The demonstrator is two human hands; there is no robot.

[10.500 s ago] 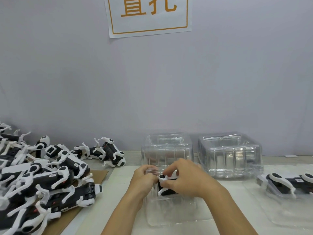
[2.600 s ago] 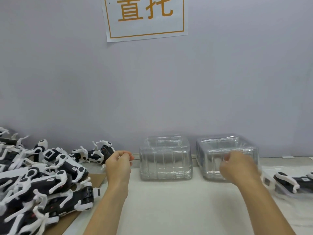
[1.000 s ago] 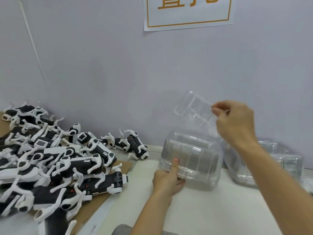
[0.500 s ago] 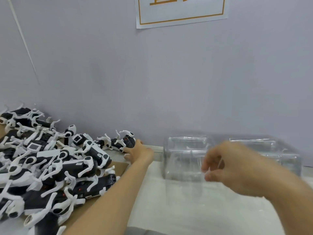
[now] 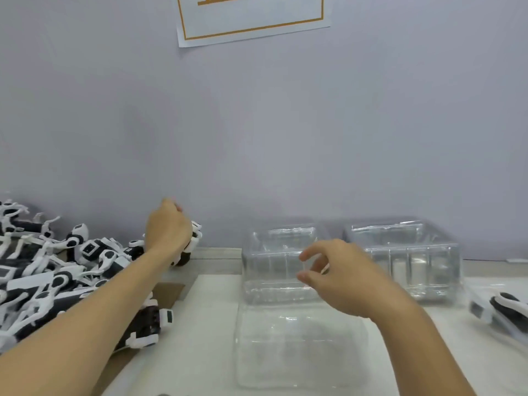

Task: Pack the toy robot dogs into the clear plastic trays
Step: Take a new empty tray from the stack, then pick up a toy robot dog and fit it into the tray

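Toy dog [image 5: 192, 243] hangs seemingly upright in left hand [image 5: 168, 228].

- The toy robot dog [image 5: 192, 243] in the left hand [image 5: 168, 228] is mostly hidden behind that hand; only white parts show.
- The wall sign [image 5: 251, 18] is cut off by the top edge, its characters unreadable.
- The packed tray [image 5: 498, 312] is cut by the right edge and blurred.
- The dog pile [image 5: 43, 270] runs off the left edge.
- The right hand's fingertips [image 5: 304, 277] are motion-blurred.

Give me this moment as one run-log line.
left hand: grips toy robot dog, lifted off pile | right hand: open above single tray | tray: on table, holds no dog | tray stacks: behind
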